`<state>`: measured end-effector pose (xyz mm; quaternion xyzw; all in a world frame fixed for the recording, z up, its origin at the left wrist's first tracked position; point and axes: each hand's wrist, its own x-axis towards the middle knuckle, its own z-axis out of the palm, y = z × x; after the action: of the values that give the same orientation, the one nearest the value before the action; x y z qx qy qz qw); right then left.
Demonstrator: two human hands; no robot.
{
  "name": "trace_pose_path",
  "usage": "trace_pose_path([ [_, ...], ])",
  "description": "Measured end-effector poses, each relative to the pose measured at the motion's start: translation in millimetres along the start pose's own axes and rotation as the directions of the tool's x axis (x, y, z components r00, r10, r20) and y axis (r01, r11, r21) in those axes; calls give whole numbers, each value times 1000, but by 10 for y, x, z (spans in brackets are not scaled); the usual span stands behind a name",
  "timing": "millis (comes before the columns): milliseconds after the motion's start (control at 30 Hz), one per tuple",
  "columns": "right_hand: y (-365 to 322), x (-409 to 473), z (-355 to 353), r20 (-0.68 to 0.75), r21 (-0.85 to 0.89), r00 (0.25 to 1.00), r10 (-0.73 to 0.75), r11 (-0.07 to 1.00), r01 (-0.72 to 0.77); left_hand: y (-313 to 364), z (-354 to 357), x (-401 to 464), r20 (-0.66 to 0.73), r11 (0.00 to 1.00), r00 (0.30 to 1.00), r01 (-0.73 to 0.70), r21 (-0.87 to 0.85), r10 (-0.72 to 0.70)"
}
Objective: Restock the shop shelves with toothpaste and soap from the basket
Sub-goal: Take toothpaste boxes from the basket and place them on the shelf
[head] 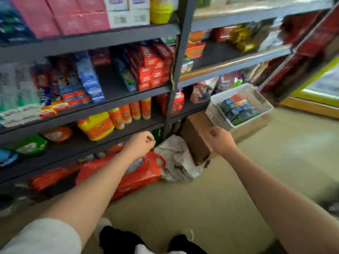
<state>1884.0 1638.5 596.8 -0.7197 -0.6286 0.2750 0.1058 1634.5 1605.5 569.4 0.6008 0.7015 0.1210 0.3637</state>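
While both our hands hang empty with fingers loosely curled, the white basket (240,104) of blue-green packs sits on a brown box up and right of our right hand (219,139), nearer than our left hand (140,143).

Stocked shelves (117,36); basket (216,109) on box (194,136).
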Motion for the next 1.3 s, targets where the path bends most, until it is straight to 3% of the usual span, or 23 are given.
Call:
trace_pose_path([
  [200, 1182, 382, -836, -12, 102, 984, 176, 979, -174, 1213, 794, 530, 52, 999, 998, -27, 39, 25],
  [433, 2015, 1148, -1298, 11, 195, 970, 242, 951, -239, 1974, 1283, 1453, 155, 978, 987, -68, 195, 38],
  [567, 2304, 1778, -1525, 22, 51, 972, 235, 970, -236, 2400, 1545, 2131, 218, 958, 975, -95, 270, 35],
  [700, 2458, 2503, -1629, 54, -133, 987, 152, 981, -143, 2717, 1776, 2747, 225, 932, 974, -101, 347, 21],
  [833, 2541, 3209, -1479, 234, -268, 972, 10, 962, 55, 2858, 2012, 3214, 208, 920, 978, -72, 386, -11],
  [1033, 2707, 4069, -945, 548, -405, 836, -35, 863, 302, 2997, 2251, 3891, 133, 926, 985, 55, 374, -112],
  [1300, 2916, 4484, -841, 805, -247, 586, -97, 842, 479, 3357, 2586, 4505, -100, 823, 934, 350, 448, -343],
])
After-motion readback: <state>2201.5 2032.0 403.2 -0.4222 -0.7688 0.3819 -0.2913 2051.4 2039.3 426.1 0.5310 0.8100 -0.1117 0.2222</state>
